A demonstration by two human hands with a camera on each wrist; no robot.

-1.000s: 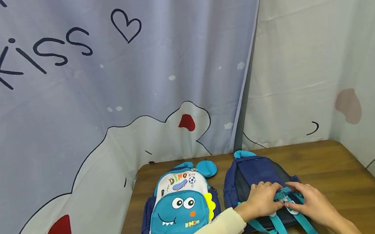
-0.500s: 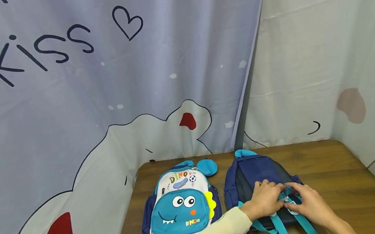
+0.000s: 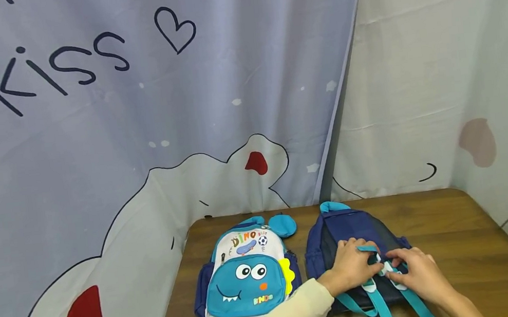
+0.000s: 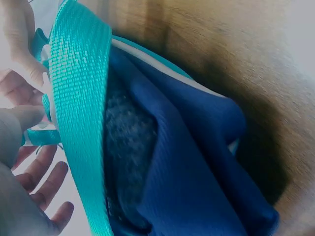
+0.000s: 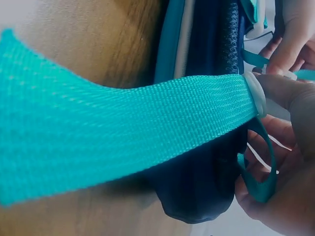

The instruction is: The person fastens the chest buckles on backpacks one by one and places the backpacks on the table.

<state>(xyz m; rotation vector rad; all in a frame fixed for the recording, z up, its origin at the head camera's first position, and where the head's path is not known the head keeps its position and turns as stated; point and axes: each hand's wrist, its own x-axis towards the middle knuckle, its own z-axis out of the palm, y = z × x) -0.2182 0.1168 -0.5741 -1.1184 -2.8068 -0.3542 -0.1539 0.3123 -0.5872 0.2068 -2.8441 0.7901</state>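
Note:
A navy backpack [image 3: 354, 223] lies with its back panel up on the table, its teal shoulder straps [image 3: 381, 310] trailing toward the near edge. Over its lower part, my left hand [image 3: 351, 266] pinches a white buckle [image 3: 385, 268] on a thin teal strap between thumb and fingers. Facing it from the right, my right hand [image 3: 421, 271] pinches the buckle's other side with thumb and forefinger. In the right wrist view, a wide teal strap [image 5: 147, 113] crosses in front, and a thin teal loop [image 5: 268, 182] hangs by the right palm. Fingertips partly hide the buckle.
To the left, a second backpack [image 3: 244, 283] with a dinosaur face lies front up, a round teal pouch [image 3: 282, 226] at its top. The left sleeve passes over its lower right corner. Curtains [image 3: 227, 78] hang behind the wooden table [image 3: 457, 230].
My left hand has shifted slightly left, and a thin teal strap end now shows above its fingers. The white buckle between the hands is more visible. Both backpacks stay in place.

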